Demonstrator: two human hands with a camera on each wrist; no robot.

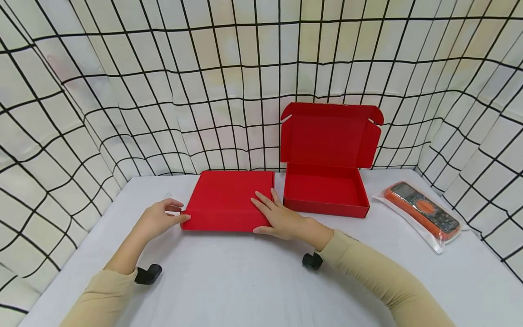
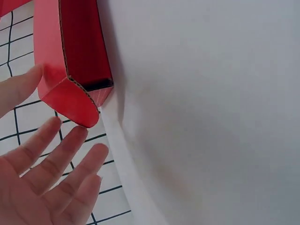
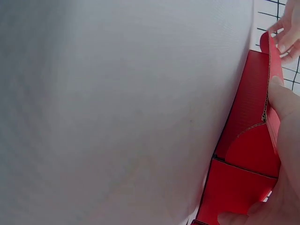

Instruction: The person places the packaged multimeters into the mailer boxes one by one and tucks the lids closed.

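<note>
- Box [image 1: 224, 200]: on surface [image 1: 229, 281], between the two hands, just left of open box [image 1: 327, 209]
- Left hand [image 1: 159, 219]: at box's front left corner, grip loose around nothing, fingers spread and a little bent
- Left thumb touches front flap [image 1: 222, 221]; other fingertips close by left tab [image 2: 77, 103], can't tell if any of them touch it
- Right hand [image 1: 282, 220]: over box's right side, grip wide, fingers stretched out on lid [image 1: 230, 186] near its right edge
- Right thumb on flap, near front right corner; fingertip low in right wrist view lies against box's side
- Box look: plain bright red card, flat, rectangular, lid folded over the top, flap hanging down in front
- Wrist views: flap stands off the front wall [image 3: 246, 84], dark gap behind it, so lid not fully tucked
- Cut edges brown and corrugated; left tab rounded, sticking out at corner; right tab [image 3: 255, 150] curved, also showing at its corner
- Open box: same red, lid up at back with side tabs out, inside bare
- Meter [image 1: 425, 207]: orange and dark, in clear bag [image 1: 413, 224], far right, well apart from both hands
- Black-on-white grid cloth [image 1: 249, 75] behind
</note>
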